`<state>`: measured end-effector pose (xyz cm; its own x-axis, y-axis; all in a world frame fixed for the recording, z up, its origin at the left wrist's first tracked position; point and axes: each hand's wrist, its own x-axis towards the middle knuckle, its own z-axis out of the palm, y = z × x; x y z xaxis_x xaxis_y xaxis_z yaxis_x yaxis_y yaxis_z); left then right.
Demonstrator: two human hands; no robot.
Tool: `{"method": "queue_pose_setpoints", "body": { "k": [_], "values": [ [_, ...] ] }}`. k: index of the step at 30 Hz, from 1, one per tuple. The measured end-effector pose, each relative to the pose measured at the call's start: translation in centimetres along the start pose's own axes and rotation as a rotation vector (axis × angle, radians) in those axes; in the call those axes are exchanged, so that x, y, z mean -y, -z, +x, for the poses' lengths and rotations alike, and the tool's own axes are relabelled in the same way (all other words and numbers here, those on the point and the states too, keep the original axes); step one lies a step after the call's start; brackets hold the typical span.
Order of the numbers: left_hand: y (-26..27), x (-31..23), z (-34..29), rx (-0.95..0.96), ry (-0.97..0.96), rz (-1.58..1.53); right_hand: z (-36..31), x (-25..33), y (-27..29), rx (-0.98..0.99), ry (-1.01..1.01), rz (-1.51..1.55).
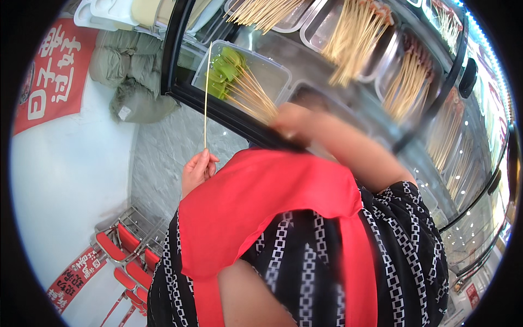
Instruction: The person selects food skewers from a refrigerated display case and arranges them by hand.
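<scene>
My left hand (199,170) pinches the lower end of a thin wooden skewer (206,103). The skewer stands nearly upright in the picture, its far tip by the rim of a clear plastic tub (277,70). Inside that tub lie green leafy vegetable skewers (227,68), their bare sticks fanned toward me. My right hand (293,122) is at the near ends of those sticks. Motion smears its fingers, so I cannot tell whether it grips any of them.
A black-framed glass display case (234,121) surrounds the tub. Farther right are metal trays with bundles of meat skewers (359,32) and more skewers (412,79). Grey-green bags (136,101) lie by the white wall at left. Red folding chairs (111,246) stand at lower left.
</scene>
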<state>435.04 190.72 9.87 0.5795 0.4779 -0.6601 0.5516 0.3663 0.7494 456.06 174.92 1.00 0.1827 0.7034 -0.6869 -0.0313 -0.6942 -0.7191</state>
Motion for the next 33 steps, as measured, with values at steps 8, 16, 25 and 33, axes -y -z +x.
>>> {"method": "queue_pose_setpoints", "body": {
  "k": [8,16,25,33],
  "values": [
    [0.0,0.0,0.4,-0.007,0.012,-0.05,-1.5,1.3,1.9,0.063,0.16,0.47],
    [0.4,0.2,0.4,0.035,0.006,-0.069,0.5,-0.7,1.2,0.019,0.178,0.39],
    [0.4,0.7,0.1,0.032,0.004,-0.115,0.8,0.8,2.3,-0.76,0.458,-0.917],
    [0.9,0.4,0.2,0.023,-0.018,-0.136,8.9,5.4,2.5,-0.664,0.267,-0.988]
  ]
}}
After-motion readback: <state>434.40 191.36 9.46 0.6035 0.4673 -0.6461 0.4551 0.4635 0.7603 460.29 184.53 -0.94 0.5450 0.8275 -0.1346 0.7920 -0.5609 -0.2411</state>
